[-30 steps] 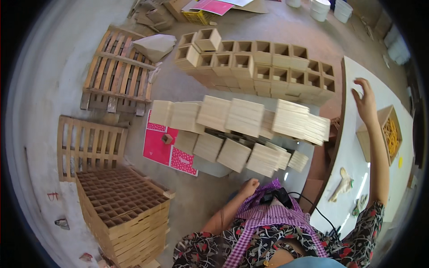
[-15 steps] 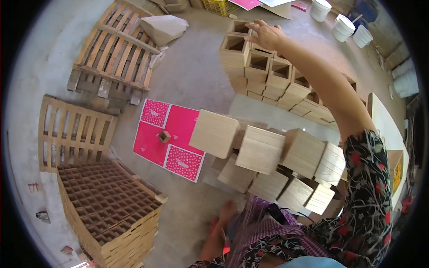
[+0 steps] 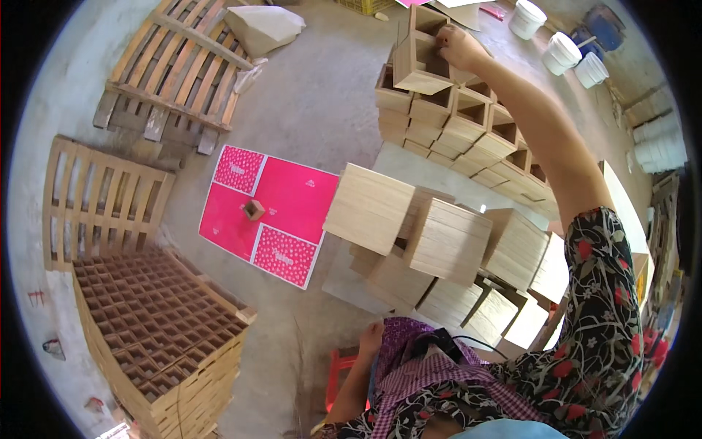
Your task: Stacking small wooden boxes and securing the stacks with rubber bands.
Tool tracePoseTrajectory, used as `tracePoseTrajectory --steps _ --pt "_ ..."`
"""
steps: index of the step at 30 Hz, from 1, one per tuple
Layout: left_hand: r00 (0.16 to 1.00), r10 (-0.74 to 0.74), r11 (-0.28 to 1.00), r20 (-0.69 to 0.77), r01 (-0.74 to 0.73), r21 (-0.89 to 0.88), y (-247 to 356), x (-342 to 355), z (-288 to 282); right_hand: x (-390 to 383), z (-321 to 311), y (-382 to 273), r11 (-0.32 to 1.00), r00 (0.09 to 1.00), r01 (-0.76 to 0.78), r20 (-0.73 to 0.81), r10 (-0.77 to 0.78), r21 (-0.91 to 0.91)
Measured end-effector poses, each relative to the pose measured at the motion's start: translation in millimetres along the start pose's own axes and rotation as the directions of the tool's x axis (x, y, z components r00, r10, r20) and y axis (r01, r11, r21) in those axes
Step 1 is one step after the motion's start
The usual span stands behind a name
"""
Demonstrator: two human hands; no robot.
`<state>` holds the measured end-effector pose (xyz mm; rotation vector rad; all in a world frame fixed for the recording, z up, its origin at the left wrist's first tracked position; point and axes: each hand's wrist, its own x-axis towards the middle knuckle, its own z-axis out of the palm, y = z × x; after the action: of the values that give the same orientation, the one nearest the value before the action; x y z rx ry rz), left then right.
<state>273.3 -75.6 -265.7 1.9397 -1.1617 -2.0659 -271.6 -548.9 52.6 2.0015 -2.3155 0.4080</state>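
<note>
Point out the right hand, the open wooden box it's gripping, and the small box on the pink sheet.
Right hand (image 3: 462,51): head view, back of the hand.
Open wooden box (image 3: 422,79): head view, outer front wall.
Small box (image 3: 254,211): head view, middle of its visible body.

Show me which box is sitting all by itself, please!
The small brown open box on the bright pink, white-patterned sheet. It stands alone, while the larger tan wooden boxes are bunched together, including those at the right hand.
</note>
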Motion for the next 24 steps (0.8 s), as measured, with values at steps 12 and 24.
tracePoseTrajectory --steps 12,24 --pt "0.989 0.125 0.967 -0.076 -0.104 0.233 48 -27 1 -277 -255 81 0.897 0.946 -0.030 -0.278 0.168 0.441" --pt "0.532 0.469 0.456 0.705 -0.830 0.322 241 -292 184 -735 -334 72 0.525 0.628 -0.542 -0.099 0.772 0.657"
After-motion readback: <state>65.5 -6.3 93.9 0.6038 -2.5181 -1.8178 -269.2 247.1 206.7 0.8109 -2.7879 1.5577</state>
